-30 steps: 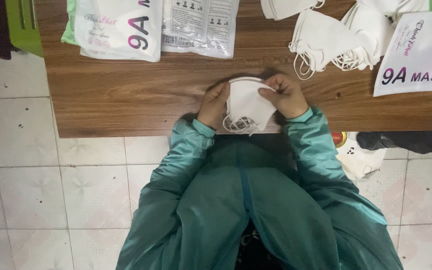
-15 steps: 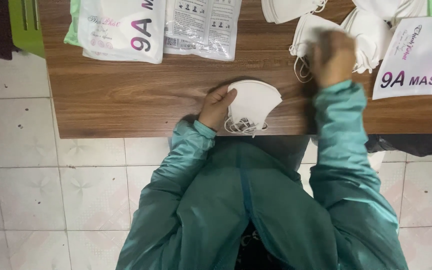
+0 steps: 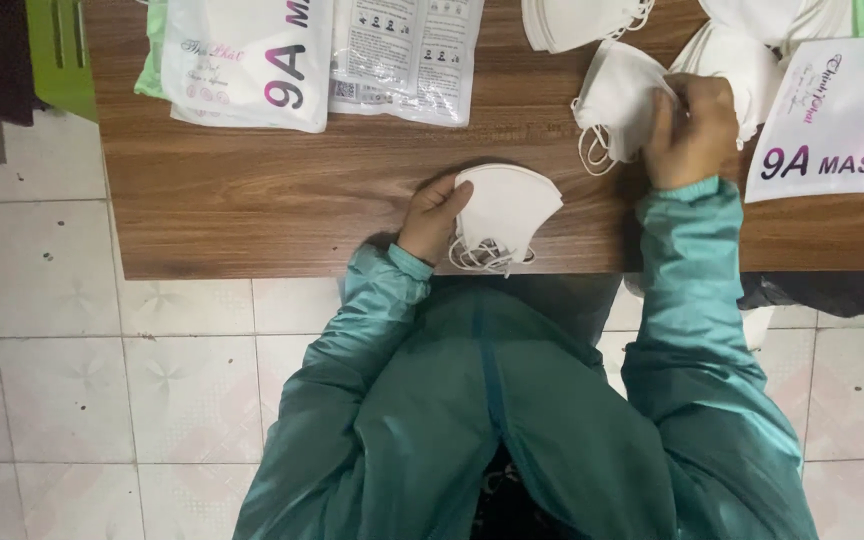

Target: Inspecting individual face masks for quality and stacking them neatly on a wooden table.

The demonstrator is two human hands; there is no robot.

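Masks: a folded white stack [image 3: 505, 208] lay at the near edge of the wooden table [image 3: 282, 205], in front of the person's chest, ear loops hanging over the edge toward the teal jacket. Left hand [image 3: 434, 217] was curled against the stack's left side, thumb on top, fingers partly closed around it, pinning it flat to the wood. Stack's long axis ran roughly left to right, its curved edge pointing right.

Right hand [image 3: 692, 128] was reached out far up and to the right, well apart from the stack. It was closed in a pinch on the edge of a single mask [image 3: 617, 100], which belonged to a loose pile [image 3: 752, 40] of white masks at the table's far right (loops dangling at the mask's lower left).

Key relation: single mask lay up and right of the held stack, with bare wood between; only the right hand was near it, and the left hand was the one at the stack.

Printed bags [image 3: 252, 60] sat far left, and another bag [image 3: 837, 120] just right of the right hand.
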